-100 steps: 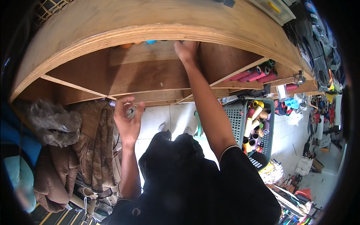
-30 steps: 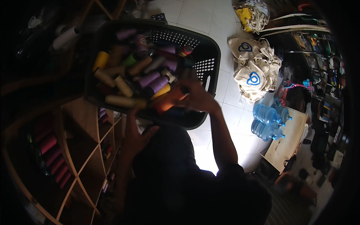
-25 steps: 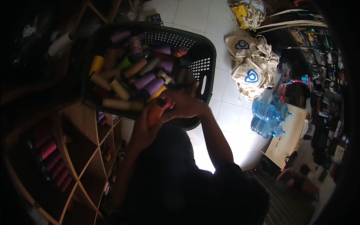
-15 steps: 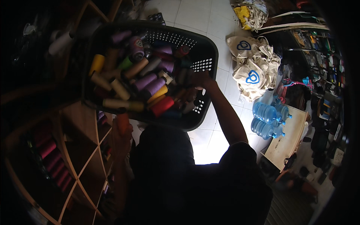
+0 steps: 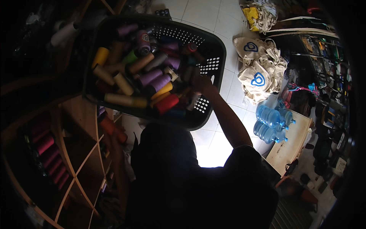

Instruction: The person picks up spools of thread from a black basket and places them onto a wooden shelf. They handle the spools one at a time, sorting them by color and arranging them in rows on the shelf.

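A large dark perforated plastic basket (image 5: 152,119), heaped with thread spools in purple, tan, yellow, red and other colours, sits ahead of me. My right hand (image 5: 203,84) reaches over its right side and appears closed on the basket wall; shadow hides the fingertips. Lower left, my left hand (image 5: 113,142) is closed around an orange thread spool (image 5: 108,124), held tilted at the shelf opening beside the basket. Among the basket's contents, a red spool (image 5: 166,104) and a purple spool (image 5: 160,82) lie near the right hand.
Wooden cubby shelving (image 5: 84,162) fills the left, with a row of magenta spools (image 5: 45,144) in one compartment. Right, on the tiled floor, are cream cloth bags (image 5: 259,65), several blue water jugs (image 5: 268,115) and a pale wooden board (image 5: 288,143). Cluttered shelves line the far right.
My left hand has moved left and slightly down with the orange spool, away from the basket's near edge toward the shelf, tilting it. My right hand stays at the basket's side.
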The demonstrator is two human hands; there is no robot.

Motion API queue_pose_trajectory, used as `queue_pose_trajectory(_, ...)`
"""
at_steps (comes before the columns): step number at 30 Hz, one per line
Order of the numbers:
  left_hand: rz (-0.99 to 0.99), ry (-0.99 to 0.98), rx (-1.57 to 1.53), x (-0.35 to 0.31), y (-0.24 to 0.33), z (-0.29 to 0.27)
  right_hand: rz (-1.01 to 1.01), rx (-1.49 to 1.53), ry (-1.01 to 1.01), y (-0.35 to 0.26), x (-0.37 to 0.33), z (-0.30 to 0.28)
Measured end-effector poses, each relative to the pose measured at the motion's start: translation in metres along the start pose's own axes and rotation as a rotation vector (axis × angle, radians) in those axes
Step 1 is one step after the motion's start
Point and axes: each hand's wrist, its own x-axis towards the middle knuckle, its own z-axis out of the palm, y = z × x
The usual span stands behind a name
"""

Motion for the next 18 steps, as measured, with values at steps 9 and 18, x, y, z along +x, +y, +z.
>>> queue_pose_trajectory(9, -0.05, 0.013, -0.055, -0.001, -0.003, -0.002, 0.235, -0.084, 0.21, -0.012, 0.012, 0.071)
queue_pose_trajectory(18, 0.016, -0.034, 0.016, -0.003, 0.011, 0.005, 0.313, 0.072, 0.097, -0.029, -0.012, 0.028)
